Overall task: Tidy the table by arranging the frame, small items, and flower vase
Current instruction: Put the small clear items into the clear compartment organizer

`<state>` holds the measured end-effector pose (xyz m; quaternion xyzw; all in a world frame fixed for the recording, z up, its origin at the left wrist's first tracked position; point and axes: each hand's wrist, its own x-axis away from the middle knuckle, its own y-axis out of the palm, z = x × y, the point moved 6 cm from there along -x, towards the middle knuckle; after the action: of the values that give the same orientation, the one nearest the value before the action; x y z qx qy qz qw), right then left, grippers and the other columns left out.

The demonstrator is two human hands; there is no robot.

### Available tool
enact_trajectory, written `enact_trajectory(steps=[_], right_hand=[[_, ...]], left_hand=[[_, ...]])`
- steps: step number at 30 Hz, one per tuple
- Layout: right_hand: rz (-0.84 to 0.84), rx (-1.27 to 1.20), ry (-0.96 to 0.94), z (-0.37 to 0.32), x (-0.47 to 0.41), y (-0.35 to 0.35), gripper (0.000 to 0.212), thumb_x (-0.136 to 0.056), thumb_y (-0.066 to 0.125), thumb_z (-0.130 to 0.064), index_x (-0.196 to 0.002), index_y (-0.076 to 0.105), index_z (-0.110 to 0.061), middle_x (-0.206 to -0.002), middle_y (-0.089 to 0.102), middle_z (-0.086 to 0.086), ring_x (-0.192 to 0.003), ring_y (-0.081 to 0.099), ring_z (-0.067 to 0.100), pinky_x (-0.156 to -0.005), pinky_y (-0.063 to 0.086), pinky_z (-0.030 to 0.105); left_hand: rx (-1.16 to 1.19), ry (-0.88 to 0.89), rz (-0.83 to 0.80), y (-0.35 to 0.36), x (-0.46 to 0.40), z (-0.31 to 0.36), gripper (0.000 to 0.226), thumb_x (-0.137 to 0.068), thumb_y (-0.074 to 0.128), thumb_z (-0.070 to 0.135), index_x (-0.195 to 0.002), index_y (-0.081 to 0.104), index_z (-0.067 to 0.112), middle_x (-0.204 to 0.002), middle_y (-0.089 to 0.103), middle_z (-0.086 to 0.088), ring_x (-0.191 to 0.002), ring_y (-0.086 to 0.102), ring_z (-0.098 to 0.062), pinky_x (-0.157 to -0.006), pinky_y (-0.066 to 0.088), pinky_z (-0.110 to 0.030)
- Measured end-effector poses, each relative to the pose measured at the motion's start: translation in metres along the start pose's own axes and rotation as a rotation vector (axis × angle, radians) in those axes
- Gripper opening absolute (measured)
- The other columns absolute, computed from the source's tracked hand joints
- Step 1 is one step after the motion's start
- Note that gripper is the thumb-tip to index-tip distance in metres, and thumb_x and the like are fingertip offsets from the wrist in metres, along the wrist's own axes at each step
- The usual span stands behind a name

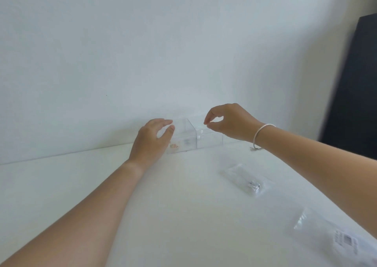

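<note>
A: Where does the clear divided box (190, 137) sit?
B: On the white desk (173, 195), against the wall; small items lie in its left compartment.
A: The hands?
B: Left hand (152, 139) loosely cupped at the box's left end, contact unclear. Right hand (228, 121) above the right compartment, thumb and forefinger pinched; anything held is indiscernible. Two clear packets (247, 182) lie nearer.

Two bare forearms, no sleeves in view up to the frame edges. Left hand (152, 139) without rings, watch or band; wrist plain. Right hand (228, 121) likewise ringless. Thin white cord bracelet (260, 132) looped once around the right wrist, a small knot or charm hanging from it at 6 o'clock. Short, unpainted nails where visible.
</note>
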<state>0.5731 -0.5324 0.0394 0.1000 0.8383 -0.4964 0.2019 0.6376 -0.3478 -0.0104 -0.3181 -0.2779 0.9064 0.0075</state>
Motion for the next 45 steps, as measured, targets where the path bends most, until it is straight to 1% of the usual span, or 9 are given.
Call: enact_trajectory(steps=[4,8,11,22,25,27,32,38,45], right_hand=[[0.031,-0.094,-0.006,-0.007,0.042,-0.006,0.011,-0.082,0.058,-0.021,-0.08,0.066,-0.028,-0.076,0.049,-0.029,-0.093,0.061,0.023,-0.066,0.041,0.01],[0.056,-0.15,0.004,-0.02,0.086,-0.018,0.013,-0.081,0.06,-0.021,-0.079,0.064,-0.033,-0.077,0.05,-0.032,-0.092,0.054,0.01,-0.066,0.031,-0.006],[0.041,-0.2,0.019,-0.036,0.123,-0.025,0.012,-0.081,0.061,-0.021,-0.079,0.064,-0.033,-0.08,0.053,-0.031,-0.093,0.052,0.005,-0.067,0.029,-0.007],[-0.077,-0.271,-0.003,-0.079,0.232,-0.012,0.011,-0.078,0.065,-0.038,-0.085,0.059,-0.043,-0.091,0.06,-0.024,-0.093,0.052,0.0,-0.075,0.033,-0.001],[-0.109,-0.262,-0.034,-0.086,0.24,-0.011,0.016,-0.074,0.067,-0.044,-0.088,0.058,-0.045,-0.094,0.06,-0.023,-0.092,0.05,-0.005,-0.078,0.034,-0.001],[-0.128,-0.25,-0.049,-0.088,0.242,-0.01,0.019,-0.074,0.068,-0.041,-0.09,0.058,-0.044,-0.097,0.061,-0.019,-0.092,0.051,-0.003,-0.078,0.035,0.002],[-0.126,-0.132,-0.085,-0.084,0.241,-0.004,0.017,-0.079,0.064,-0.031,-0.096,0.063,-0.03,-0.099,0.065,-0.009,-0.089,0.05,0.007,-0.074,0.033,0.01],[0.017,-0.186,-0.075,-0.076,0.228,-0.017,0.014,-0.077,0.067,-0.029,-0.084,0.06,-0.038,-0.081,0.056,-0.027,-0.084,0.049,-0.008,-0.073,0.032,-0.002],[0.172,-0.264,0.004,-0.043,0.181,-0.043,0.012,-0.076,0.067,-0.029,-0.079,0.061,-0.039,-0.082,0.062,-0.025,-0.087,0.055,-0.002,-0.07,0.037,0.001]], left_hand=[[0.028,-0.029,0.031,-0.008,0.025,0.012,0.026,-0.089,0.051,0.028,-0.111,0.065,0.022,-0.125,0.058,0.003,-0.116,0.051,-0.016,-0.099,0.038,-0.029],[0.057,-0.031,0.017,-0.019,0.062,0.029,0.025,-0.089,0.052,0.026,-0.11,0.065,0.024,-0.117,0.057,0.011,-0.102,0.048,-0.005,-0.08,0.035,-0.009],[0.079,-0.034,-0.026,-0.031,0.097,0.048,0.023,-0.089,0.053,0.025,-0.107,0.065,0.028,-0.106,0.053,0.023,-0.1,0.048,-0.002,-0.071,0.036,0.001],[0.123,0.013,-0.275,-0.068,0.217,0.111,0.021,-0.085,0.06,0.027,-0.086,0.063,0.048,-0.108,0.055,0.028,-0.114,0.05,0.0,-0.081,0.039,-0.007],[0.083,0.021,-0.362,-0.072,0.237,0.116,0.012,-0.079,0.063,0.041,-0.089,0.065,0.046,-0.112,0.055,0.029,-0.115,0.044,0.01,-0.088,0.031,-0.003],[0.035,0.038,-0.407,-0.073,0.246,0.117,0.021,-0.074,0.066,0.047,-0.095,0.063,0.047,-0.112,0.055,0.031,-0.114,0.039,0.015,-0.091,0.029,-0.003],[-0.062,0.09,-0.431,-0.069,0.247,0.12,0.025,-0.076,0.068,0.037,-0.101,0.064,0.04,-0.103,0.06,0.026,-0.106,0.044,0.01,-0.084,0.028,0.002],[0.018,0.064,-0.416,-0.065,0.238,0.11,0.022,-0.076,0.067,0.035,-0.082,0.06,0.055,-0.095,0.065,0.027,-0.1,0.053,0.006,-0.083,0.037,-0.007],[0.083,0.09,-0.268,-0.06,0.179,0.107,0.014,-0.076,0.07,0.03,-0.08,0.067,0.043,-0.092,0.067,0.026,-0.092,0.053,0.01,-0.073,0.037,-0.003]])
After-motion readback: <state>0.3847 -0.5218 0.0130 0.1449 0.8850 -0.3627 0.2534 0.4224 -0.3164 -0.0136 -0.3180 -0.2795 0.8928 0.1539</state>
